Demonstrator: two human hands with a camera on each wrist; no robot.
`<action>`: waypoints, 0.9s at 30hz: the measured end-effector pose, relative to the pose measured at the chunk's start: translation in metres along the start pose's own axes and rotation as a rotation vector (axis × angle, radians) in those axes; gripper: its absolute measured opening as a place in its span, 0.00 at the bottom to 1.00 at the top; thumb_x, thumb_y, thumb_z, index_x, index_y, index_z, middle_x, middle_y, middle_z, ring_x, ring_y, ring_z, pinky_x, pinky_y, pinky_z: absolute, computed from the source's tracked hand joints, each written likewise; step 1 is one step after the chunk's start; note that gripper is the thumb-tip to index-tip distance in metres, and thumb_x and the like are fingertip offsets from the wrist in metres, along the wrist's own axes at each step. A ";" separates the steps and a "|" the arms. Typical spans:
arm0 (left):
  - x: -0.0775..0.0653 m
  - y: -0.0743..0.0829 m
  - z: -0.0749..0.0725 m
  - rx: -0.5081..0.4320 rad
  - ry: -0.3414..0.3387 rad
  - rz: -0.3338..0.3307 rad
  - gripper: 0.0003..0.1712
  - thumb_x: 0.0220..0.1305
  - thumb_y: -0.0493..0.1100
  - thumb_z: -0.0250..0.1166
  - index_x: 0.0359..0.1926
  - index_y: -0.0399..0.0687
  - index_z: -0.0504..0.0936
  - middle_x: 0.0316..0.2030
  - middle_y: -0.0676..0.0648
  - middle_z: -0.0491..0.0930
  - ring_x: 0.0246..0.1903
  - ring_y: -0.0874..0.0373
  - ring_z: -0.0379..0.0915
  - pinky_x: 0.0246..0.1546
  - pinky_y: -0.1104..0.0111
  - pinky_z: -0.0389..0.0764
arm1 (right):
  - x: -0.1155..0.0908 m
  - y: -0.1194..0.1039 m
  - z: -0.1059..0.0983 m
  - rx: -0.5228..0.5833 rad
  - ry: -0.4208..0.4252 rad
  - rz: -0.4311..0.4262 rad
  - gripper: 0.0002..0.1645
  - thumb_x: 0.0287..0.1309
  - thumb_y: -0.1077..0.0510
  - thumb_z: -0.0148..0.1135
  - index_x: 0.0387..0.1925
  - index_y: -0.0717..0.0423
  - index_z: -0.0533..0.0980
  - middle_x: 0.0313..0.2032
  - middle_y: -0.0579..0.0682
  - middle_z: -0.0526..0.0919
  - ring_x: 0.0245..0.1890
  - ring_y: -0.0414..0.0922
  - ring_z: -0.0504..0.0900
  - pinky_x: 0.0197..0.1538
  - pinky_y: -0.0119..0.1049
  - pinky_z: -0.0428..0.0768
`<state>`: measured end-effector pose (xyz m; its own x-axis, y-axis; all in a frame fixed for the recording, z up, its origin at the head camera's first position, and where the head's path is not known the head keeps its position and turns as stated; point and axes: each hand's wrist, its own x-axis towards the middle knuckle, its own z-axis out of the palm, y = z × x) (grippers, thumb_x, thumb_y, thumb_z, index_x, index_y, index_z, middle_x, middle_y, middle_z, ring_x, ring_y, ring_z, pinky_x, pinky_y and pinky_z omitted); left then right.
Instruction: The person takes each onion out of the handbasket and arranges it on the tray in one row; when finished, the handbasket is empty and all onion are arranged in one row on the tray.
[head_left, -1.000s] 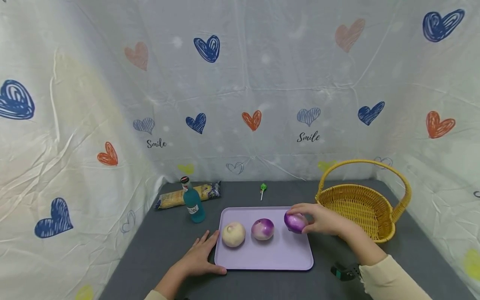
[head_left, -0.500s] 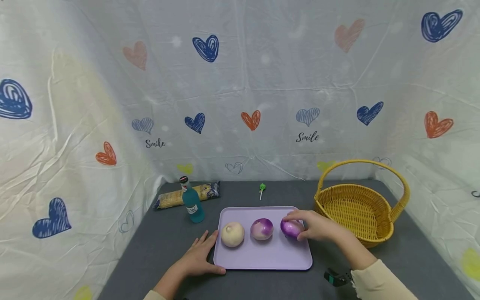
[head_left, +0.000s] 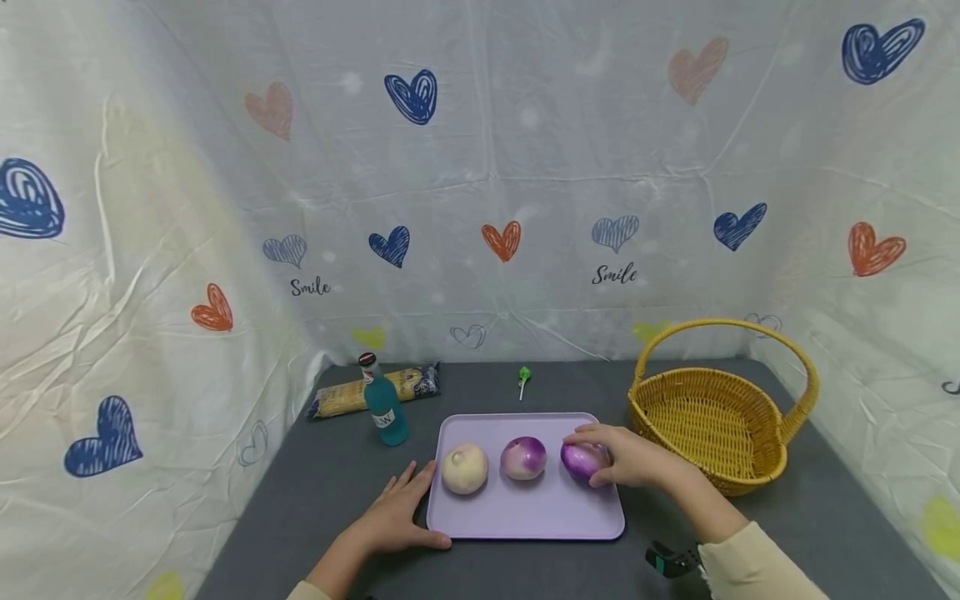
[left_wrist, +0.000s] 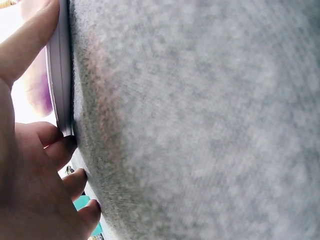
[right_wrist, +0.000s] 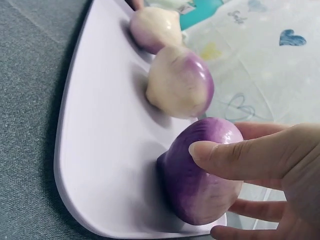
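Observation:
My right hand [head_left: 628, 457] grips a glossy purple onion [right_wrist: 202, 172] at the right end of a lilac tray [head_left: 536, 521]. In the right wrist view the thumb lies across its near side, with the other fingers partly hidden behind it. The onion sits low over the tray surface. A purple-and-white onion [head_left: 523, 458] rests mid-tray, and a mostly white onion [head_left: 465, 469] stands to its left. My left hand [head_left: 393, 517] spreads at the tray's left front corner, its fingers along the left edge and its thumb by the front edge.
Right of the tray stands a yellow wicker basket [head_left: 708, 425] with a tall handle. A blue bottle [head_left: 386, 408] stands at the back left, before a yellow packet [head_left: 341, 398]. A green lollipop [head_left: 524, 377] lies behind the tray on the grey table [head_left: 300, 492].
My right hand has brought the purple onion slightly left and down, further in over the tray's right end. The left hand keeps its place at the tray corner.

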<state>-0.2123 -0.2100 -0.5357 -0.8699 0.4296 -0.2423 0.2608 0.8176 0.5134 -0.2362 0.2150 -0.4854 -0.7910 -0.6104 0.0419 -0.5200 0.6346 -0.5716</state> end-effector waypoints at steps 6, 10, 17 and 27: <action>-0.001 0.000 0.000 0.005 0.003 -0.002 0.72 0.45 0.74 0.74 0.80 0.45 0.50 0.79 0.42 0.51 0.79 0.36 0.38 0.73 0.35 0.42 | 0.001 0.000 0.000 0.007 -0.004 -0.004 0.38 0.49 0.62 0.77 0.64 0.53 0.76 0.66 0.66 0.73 0.67 0.66 0.71 0.65 0.65 0.70; 0.000 0.001 0.000 0.010 0.002 -0.003 0.72 0.45 0.75 0.73 0.80 0.45 0.50 0.79 0.42 0.51 0.79 0.37 0.38 0.73 0.35 0.43 | -0.001 0.000 -0.001 0.002 -0.002 0.000 0.38 0.50 0.61 0.77 0.64 0.54 0.76 0.66 0.65 0.73 0.67 0.65 0.71 0.65 0.64 0.70; 0.002 -0.002 0.000 0.006 -0.008 0.018 0.72 0.46 0.75 0.73 0.80 0.45 0.49 0.79 0.42 0.51 0.79 0.37 0.38 0.73 0.34 0.43 | -0.006 -0.003 -0.007 -0.018 0.021 -0.001 0.37 0.51 0.59 0.77 0.65 0.53 0.76 0.67 0.66 0.72 0.68 0.68 0.68 0.65 0.67 0.68; -0.006 -0.014 -0.020 -0.069 -0.019 0.057 0.61 0.53 0.68 0.73 0.79 0.46 0.56 0.78 0.39 0.55 0.77 0.33 0.42 0.72 0.33 0.46 | -0.023 -0.008 -0.029 -0.083 0.146 -0.011 0.34 0.59 0.51 0.73 0.65 0.53 0.76 0.66 0.62 0.74 0.67 0.65 0.72 0.64 0.64 0.71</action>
